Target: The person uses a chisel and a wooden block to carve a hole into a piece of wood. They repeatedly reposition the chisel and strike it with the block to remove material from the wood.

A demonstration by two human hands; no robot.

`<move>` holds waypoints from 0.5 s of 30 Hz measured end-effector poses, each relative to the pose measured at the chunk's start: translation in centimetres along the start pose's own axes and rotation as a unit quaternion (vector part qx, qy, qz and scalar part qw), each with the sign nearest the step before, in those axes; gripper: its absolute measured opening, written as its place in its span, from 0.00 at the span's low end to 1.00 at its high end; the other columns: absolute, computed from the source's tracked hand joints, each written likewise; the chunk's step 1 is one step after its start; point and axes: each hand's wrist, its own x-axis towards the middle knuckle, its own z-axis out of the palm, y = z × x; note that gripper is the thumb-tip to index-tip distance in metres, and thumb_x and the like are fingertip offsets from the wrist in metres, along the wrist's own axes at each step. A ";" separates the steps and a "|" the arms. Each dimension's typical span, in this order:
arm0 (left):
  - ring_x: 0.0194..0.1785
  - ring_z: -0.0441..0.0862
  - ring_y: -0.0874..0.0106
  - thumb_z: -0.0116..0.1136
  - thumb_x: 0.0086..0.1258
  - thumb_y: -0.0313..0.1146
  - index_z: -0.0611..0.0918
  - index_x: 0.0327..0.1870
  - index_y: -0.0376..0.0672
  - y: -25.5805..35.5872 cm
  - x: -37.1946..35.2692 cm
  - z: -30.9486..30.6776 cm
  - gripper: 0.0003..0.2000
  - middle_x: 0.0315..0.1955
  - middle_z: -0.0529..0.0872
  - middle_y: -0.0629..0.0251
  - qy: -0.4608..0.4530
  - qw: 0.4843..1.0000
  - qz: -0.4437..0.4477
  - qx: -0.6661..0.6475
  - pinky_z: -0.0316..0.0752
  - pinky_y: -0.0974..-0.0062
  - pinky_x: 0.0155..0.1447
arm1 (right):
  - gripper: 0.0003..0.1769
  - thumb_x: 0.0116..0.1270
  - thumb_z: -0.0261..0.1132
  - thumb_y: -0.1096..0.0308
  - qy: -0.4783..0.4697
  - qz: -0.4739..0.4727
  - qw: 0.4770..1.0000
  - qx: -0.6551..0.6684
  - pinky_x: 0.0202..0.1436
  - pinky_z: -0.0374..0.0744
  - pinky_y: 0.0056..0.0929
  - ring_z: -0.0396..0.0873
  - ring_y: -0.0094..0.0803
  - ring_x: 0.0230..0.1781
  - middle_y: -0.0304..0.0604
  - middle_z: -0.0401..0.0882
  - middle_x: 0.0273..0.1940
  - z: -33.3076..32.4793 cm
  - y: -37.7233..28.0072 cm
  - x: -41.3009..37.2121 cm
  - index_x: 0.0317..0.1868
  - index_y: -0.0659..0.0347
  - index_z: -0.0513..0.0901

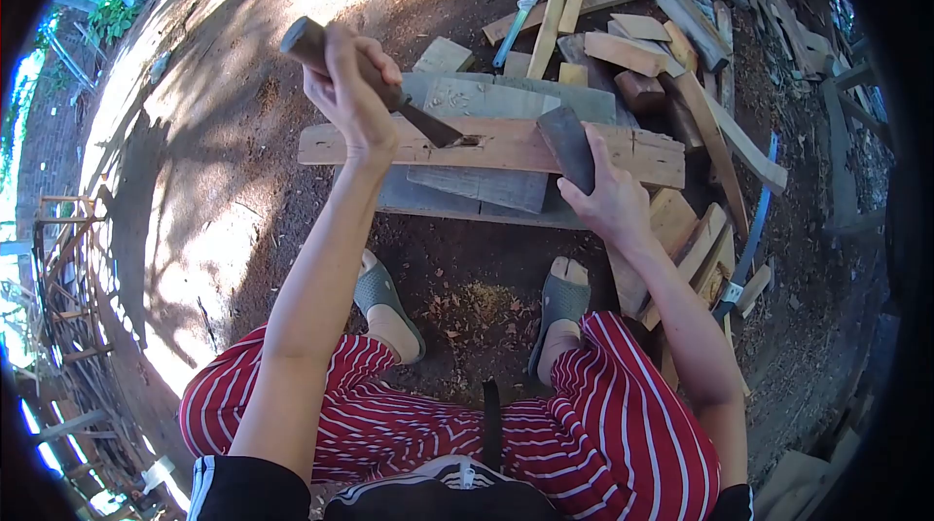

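My left hand [347, 98] is wrapped round the wooden handle of a chisel [430, 126]. The chisel slants down to the right, its blade tip right at a small dark notch [471, 142] in a long wooden beam [496, 155]. In my right hand [615, 202] is a dark grey flat block [566, 147], thumb and fingers along its edges. The block overlaps the beam to the right of the notch. Under the beam lie grey boards [477, 188] that form a low support in front of my feet.
Wood offcuts [628, 54] are heaped at the upper right. A blue-handled brush [518, 25] lies among them. Farther right is a long blue tool [751, 229]. Wood shavings [477, 302] cover the dirt between my sandals [562, 302].
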 end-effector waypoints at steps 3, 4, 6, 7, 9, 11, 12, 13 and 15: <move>0.32 0.77 0.71 0.42 0.79 0.56 0.67 0.53 0.40 -0.1 -0.3 -0.5 0.23 0.30 0.77 0.60 -0.098 0.995 0.027 -0.010 0.75 0.69 0.42 | 0.46 0.60 0.66 0.49 -0.007 0.004 1.000 0.006 0.44 0.82 0.55 0.85 0.59 0.38 0.59 0.86 0.36 0.0 0.1 0.2 0.76 0.44 0.55; 0.29 0.76 0.72 0.43 0.78 0.56 0.67 0.53 0.40 0.5 -1.1 0.5 0.24 0.28 0.76 0.61 -0.112 0.991 0.065 0.028 0.75 0.71 0.39 | 0.46 0.60 0.66 0.49 0.002 -0.003 1.000 0.003 0.43 0.82 0.55 0.85 0.59 0.37 0.59 0.86 0.35 0.3 0.3 0.2 0.76 0.44 0.55; 0.27 0.79 0.70 0.46 0.77 0.55 0.67 0.56 0.38 0.8 -1.6 0.7 0.25 0.29 0.79 0.60 -0.186 0.971 0.129 0.076 0.77 0.71 0.36 | 0.46 0.60 0.66 0.49 0.010 -0.011 1.000 -0.001 0.43 0.82 0.55 0.85 0.58 0.37 0.59 0.86 0.35 0.3 0.5 0.2 0.76 0.45 0.56; 0.27 0.79 0.70 0.46 0.77 0.55 0.67 0.56 0.38 1.2 -1.4 0.4 0.25 0.29 0.79 0.60 -0.185 0.971 0.129 0.077 0.77 0.71 0.36 | 0.46 0.60 0.66 0.49 0.011 -0.010 1.000 -0.002 0.42 0.82 0.54 0.85 0.58 0.37 0.59 0.86 0.35 0.2 0.4 0.1 0.76 0.45 0.56; 0.29 0.83 0.68 0.54 0.76 0.51 0.67 0.57 0.40 2.0 -0.8 -0.2 0.23 0.34 0.83 0.60 -0.287 0.902 0.180 0.267 0.79 0.68 0.34 | 0.46 0.60 0.66 0.49 0.011 -0.013 1.000 -0.004 0.42 0.82 0.54 0.85 0.58 0.36 0.59 0.86 0.35 0.3 0.3 0.1 0.76 0.46 0.57; 0.31 0.86 0.66 0.64 0.71 0.46 0.68 0.54 0.39 2.6 -0.7 0.1 0.24 0.36 0.84 0.58 -0.267 0.913 0.179 0.252 0.82 0.68 0.33 | 0.46 0.60 0.66 0.49 0.024 -0.019 1.000 0.001 0.42 0.82 0.54 0.85 0.58 0.36 0.59 0.85 0.34 0.4 0.4 0.1 0.76 0.46 0.57; 0.31 0.87 0.68 0.67 0.68 0.45 0.68 0.52 0.38 2.9 -0.5 0.0 0.25 0.33 0.83 0.58 -0.199 0.916 0.226 0.263 0.84 0.71 0.32 | 0.46 0.60 0.66 0.49 0.025 -0.019 1.000 0.001 0.42 0.82 0.54 0.85 0.58 0.36 0.59 0.85 0.34 0.4 0.4 0.2 0.76 0.46 0.57; 0.30 0.87 0.69 0.70 0.65 0.43 0.68 0.51 0.37 3.3 -0.4 0.0 0.26 0.30 0.83 0.59 -0.131 0.914 0.271 0.273 0.85 0.73 0.31 | 0.45 0.60 0.66 0.49 0.016 -0.015 1.000 0.005 0.42 0.82 0.54 0.85 0.58 0.36 0.59 0.85 0.34 0.2 0.3 0.2 0.76 0.46 0.57; 0.29 0.86 0.71 0.72 0.62 0.40 0.69 0.44 0.35 4.0 0.2 0.4 0.24 0.27 0.80 0.62 -0.087 0.948 0.224 0.206 0.85 0.76 0.27 | 0.45 0.60 0.66 0.50 0.006 -0.009 1.000 0.010 0.42 0.82 0.55 0.85 0.58 0.36 0.59 0.85 0.35 0.1 0.3 0.1 0.76 0.46 0.57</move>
